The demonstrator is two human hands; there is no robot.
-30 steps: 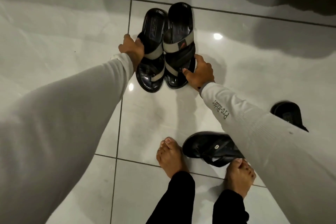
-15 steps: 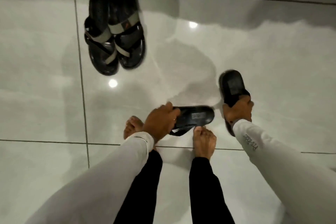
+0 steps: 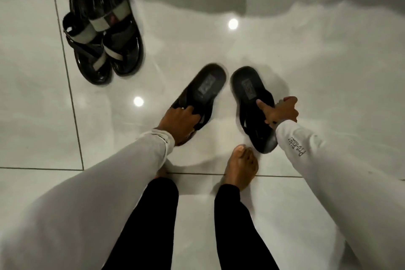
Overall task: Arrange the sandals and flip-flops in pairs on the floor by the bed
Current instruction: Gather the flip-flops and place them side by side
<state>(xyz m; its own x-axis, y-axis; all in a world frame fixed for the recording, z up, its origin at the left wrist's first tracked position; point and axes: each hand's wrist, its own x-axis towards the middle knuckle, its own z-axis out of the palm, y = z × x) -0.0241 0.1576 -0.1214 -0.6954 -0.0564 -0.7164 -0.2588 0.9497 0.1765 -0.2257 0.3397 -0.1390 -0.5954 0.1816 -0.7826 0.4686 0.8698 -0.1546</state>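
Two plain black flip-flops with thong straps lie on the glossy white tiled floor (image 3: 328, 55), just ahead of the person's bare right foot (image 3: 242, 165). The left black flip-flop (image 3: 205, 87) is angled, its heel end tipped up and to the right; a faded rectangular label shows on its footbed. The left hand (image 3: 178, 121) lies over its strap area with the fingers curled down onto it, a closed grip on the shoe. The right black flip-flop (image 3: 252, 103) sits just beside the first, apart from it by a narrow gap of tile at the heels, and it too carries a rectangular label on the dark footbed. The right hand (image 3: 280, 112) holds it at the outer edge near the straps, with one finger stretched across the footbed. Its toe end lies close to the right foot's toes.

Well apart, at the upper left, a pair of glossy black sandals with grey cross straps (image 3: 103, 28) stands side by side on the floor, the two touching along their inner edges. The left one sits slightly nearer the camera than the right.

Both arms wear pale grey sleeves; the right sleeve (image 3: 306, 151) bears small dark lettering near the cuff.
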